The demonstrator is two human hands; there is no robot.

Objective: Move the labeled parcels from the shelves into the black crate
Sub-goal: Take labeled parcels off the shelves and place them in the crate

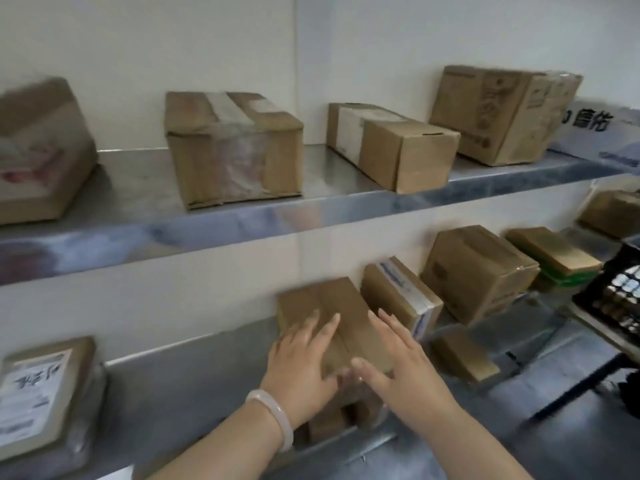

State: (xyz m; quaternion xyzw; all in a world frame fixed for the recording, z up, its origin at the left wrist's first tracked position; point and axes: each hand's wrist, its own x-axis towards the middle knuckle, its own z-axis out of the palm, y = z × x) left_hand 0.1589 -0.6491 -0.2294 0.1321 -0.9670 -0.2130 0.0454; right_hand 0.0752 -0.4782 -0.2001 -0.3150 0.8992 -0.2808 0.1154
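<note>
A plain brown parcel [341, 313] lies on the lower steel shelf [194, 386], long side running away from me. My left hand [301, 358], with a pale bangle on its wrist, rests flat on the parcel's left top. My right hand [401, 362] hovers over its right top edge, fingers spread, thumb at the near end. Neither hand has closed around it. The black crate [620, 299] shows only partly at the right edge, beside the shelf. A parcel with a white printed label [38, 403] lies at the lower shelf's far left.
To the right on the lower shelf stand a blue-and-white taped box [405, 299], a bigger carton [478, 271] and flat packets [554, 251]. The upper shelf [277, 216] carries several cartons, among them a taped one [232, 147] and a white-labelled one [391, 143]. White wall behind.
</note>
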